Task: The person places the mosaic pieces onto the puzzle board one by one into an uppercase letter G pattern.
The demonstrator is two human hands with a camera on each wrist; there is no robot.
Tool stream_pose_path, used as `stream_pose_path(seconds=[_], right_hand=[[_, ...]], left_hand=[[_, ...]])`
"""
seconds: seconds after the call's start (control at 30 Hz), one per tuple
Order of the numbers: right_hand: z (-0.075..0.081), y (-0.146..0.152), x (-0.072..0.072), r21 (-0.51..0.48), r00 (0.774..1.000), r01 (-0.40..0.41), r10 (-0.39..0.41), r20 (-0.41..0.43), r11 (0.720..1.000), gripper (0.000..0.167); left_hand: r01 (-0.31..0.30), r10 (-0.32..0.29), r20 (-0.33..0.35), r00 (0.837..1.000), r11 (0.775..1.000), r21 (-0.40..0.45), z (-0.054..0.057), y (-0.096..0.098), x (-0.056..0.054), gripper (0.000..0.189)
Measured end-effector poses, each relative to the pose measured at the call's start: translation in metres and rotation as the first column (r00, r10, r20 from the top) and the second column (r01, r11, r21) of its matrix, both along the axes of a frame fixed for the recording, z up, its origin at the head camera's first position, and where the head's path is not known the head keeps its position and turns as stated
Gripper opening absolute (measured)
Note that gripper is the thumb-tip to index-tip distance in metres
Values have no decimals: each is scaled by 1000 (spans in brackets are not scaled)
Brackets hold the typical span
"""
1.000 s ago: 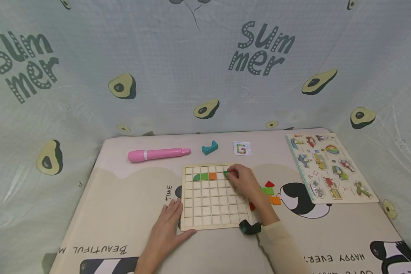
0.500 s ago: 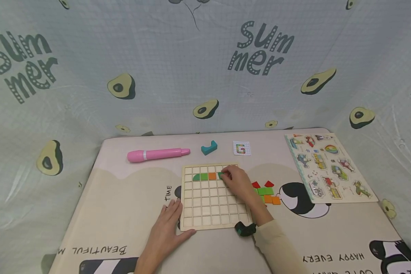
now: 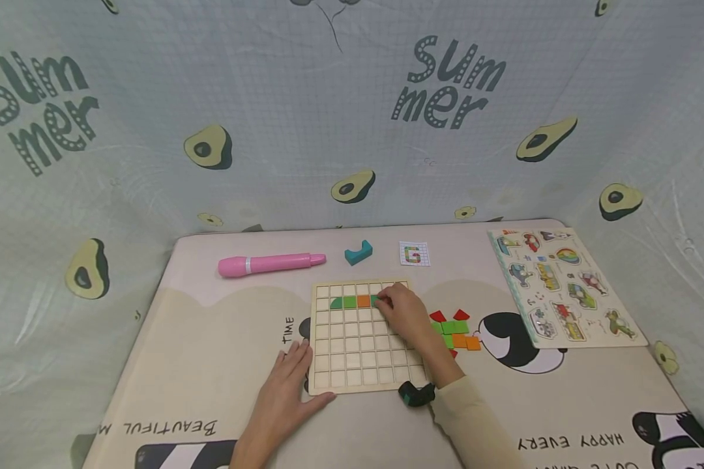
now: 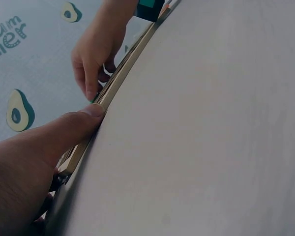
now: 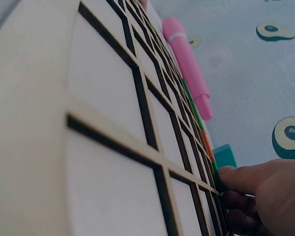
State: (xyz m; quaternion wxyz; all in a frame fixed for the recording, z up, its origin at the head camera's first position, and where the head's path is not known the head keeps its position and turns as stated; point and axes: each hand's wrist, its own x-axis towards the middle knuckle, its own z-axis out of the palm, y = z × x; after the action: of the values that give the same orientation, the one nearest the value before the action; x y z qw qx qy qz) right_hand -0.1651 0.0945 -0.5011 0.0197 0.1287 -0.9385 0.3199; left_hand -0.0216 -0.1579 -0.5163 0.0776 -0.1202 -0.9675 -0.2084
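Note:
A wooden grid board [image 3: 354, 345] lies in the middle of the table. In its second row sit a green rounded tile [image 3: 337, 303], a light green square tile [image 3: 349, 302] and an orange square tile [image 3: 364, 301]. Just right of the orange one, my right hand [image 3: 403, 316] pinches a dark green tile [image 3: 374, 300] at the cell; its fingers cover part of it. In the right wrist view the thumb lies on this green tile [image 5: 215, 169]. My left hand [image 3: 287, 387] rests fingers spread at the board's lower left corner, thumb on its edge.
Right of the board lie loose red, green [image 3: 456, 327] and orange tiles [image 3: 472, 343]. Behind it are a pink pen-shaped object [image 3: 272, 264], a teal block [image 3: 359, 253] and a small G pattern card [image 3: 414, 254]. A picture puzzle board [image 3: 569, 286] lies far right.
My right hand has moved left along the second row, bringing the dark green tile to the cell beside the orange one. More loose tiles now show. The left hand stays put.

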Motion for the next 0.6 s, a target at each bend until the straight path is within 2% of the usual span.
stream_pose_path(seconds=[0.17, 0.6], right_hand=[[-1, 0, 0, 27, 1000, 1, -1, -28, 1000, 20], [1, 3, -1, -26, 1000, -7, 8, 8, 1000, 20]], left_hand=[[3, -3, 5, 1000, 1000, 7, 0, -1, 0, 89], [-2, 2, -10, 1000, 1000, 5, 0, 0, 0, 89]])
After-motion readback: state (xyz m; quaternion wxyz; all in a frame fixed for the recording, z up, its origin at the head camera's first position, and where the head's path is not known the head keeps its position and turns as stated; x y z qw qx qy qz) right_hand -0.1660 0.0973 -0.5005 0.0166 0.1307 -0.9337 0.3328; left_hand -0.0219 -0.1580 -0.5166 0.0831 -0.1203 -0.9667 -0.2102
